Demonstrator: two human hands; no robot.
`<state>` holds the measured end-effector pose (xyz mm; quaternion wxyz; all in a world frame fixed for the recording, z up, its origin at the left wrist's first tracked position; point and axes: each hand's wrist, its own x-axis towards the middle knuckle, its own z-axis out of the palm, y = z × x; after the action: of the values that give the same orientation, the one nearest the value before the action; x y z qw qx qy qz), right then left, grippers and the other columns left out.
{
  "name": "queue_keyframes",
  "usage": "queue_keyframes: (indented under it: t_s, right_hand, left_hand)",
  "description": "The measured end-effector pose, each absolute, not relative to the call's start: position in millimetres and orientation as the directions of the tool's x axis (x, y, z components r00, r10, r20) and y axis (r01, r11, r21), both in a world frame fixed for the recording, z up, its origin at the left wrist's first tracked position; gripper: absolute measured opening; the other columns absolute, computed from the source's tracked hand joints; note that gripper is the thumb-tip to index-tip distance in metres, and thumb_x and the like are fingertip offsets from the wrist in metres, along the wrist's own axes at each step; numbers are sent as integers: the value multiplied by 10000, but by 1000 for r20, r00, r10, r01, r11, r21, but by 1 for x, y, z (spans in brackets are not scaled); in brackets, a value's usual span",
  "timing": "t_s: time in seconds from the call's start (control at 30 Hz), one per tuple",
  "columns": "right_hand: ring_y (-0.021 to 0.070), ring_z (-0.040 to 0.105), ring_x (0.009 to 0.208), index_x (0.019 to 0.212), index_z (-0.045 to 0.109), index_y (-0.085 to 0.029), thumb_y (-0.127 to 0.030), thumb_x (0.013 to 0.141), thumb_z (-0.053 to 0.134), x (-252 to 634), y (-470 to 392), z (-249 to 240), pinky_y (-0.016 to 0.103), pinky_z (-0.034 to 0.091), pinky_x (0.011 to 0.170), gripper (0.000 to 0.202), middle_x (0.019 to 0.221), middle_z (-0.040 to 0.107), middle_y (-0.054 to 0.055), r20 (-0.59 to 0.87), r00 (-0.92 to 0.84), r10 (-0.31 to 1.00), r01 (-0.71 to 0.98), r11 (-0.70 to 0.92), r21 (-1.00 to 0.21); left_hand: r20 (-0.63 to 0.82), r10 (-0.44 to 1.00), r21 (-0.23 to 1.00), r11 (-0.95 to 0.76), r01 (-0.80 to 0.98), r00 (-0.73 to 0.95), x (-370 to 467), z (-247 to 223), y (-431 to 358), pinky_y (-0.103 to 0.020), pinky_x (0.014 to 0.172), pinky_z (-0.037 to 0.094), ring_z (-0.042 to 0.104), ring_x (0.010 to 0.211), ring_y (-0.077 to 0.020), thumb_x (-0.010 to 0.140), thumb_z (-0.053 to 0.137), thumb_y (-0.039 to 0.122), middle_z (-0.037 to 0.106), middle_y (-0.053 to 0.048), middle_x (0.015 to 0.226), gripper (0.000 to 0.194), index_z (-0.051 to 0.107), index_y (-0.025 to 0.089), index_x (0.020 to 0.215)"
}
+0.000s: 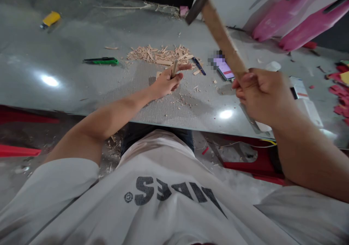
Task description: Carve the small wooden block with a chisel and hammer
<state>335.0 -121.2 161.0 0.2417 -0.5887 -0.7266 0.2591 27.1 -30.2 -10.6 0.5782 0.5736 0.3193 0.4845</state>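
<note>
My right hand (259, 92) is wrapped round the wooden handle of a hammer (223, 37), raised above the table with its dark head at the top. Over the middle of the table, my left hand (167, 83) grips a small upright wooden stick (175, 68), one finger stretched to the right. A small pale wood block (158, 74) shows beside that hand, partly hidden by it. Just beyond lies a heap of wood shavings (152, 54), with a dark blue pen-like tool (199, 66) at its right end.
On the glass-topped table (95, 85) lie a green cutter (100, 60), a yellow tool (50, 19) and a phone (225, 68). A white case (311, 110) and red scraps (340, 99) are at the right. Pink objects (305, 26) stand at the back right.
</note>
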Motion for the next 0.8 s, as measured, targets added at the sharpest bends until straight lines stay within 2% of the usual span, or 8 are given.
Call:
queue_keyframes:
  t_s: [0.07,0.13,0.2,0.27,0.37,0.43,0.6,0.8]
  right_hand:
    - [158,520,657,964,774,-211,-187,1288,710,336,-119,161,357,369,636,332,763,655,24,-32,-163,986,806,114,-581]
    - [166,531,680,958,777,-214,-248,1284,765,339,-117,160,355,361,636,328,782,670,39,-40,-158,987,789,102,-605]
    - [168,462,659,980,758,-231,-500,1317,781,342,-117,157,357,312,611,432,763,607,29,57,-185,981,667,168,-726]
    - [165,404,644,977,729,-248,-771,1269,795,344,-119,155,361,271,594,603,750,550,17,157,-217,964,544,253,-800]
    - [160,409,652,954,729,-249,-928,1158,864,345,-126,155,366,262,587,722,757,540,20,237,-222,946,499,319,-806]
    - [157,425,644,962,752,-240,-940,1144,874,345,-130,156,368,270,583,734,759,557,22,227,-231,946,515,317,-797]
    - [150,424,618,963,759,-240,-975,1143,838,346,-137,154,369,275,585,761,744,579,18,199,-266,943,567,320,-759]
    - [153,441,622,997,771,-232,-737,1284,729,344,-142,155,373,324,607,582,706,542,-9,150,-268,952,688,298,-662]
  left_hand:
    - [189,922,976,-141,-163,338,26,-13,-29,-263,558,288,327,489,-121,1371,735,298,366,125,630,241,896,198,1519]
    - [185,914,980,-144,-138,360,25,-13,-29,-265,576,316,336,507,-125,1359,771,307,374,123,644,228,902,204,1514]
    - [183,909,980,-138,-142,375,24,-13,-30,-271,584,321,334,514,-124,1353,793,313,383,119,661,205,908,207,1484]
    - [188,913,975,-130,-181,362,23,-11,-31,-279,581,316,333,514,-121,1362,772,304,390,115,670,190,909,202,1445]
    - [189,930,961,-109,-253,315,23,-8,-30,-291,569,310,329,514,-130,1390,686,266,402,114,659,229,890,200,1472]
    - [185,941,952,-100,-288,285,22,-7,-28,-303,563,298,321,518,-136,1397,639,219,400,115,646,259,882,208,1485]
    - [167,941,945,-68,-319,295,22,-5,-27,-351,559,251,281,549,-142,1404,621,185,373,106,610,299,908,251,1357]
    - [157,930,956,-60,-286,333,21,-1,-33,-325,552,226,313,524,-113,1398,715,308,348,107,637,284,877,206,1188]
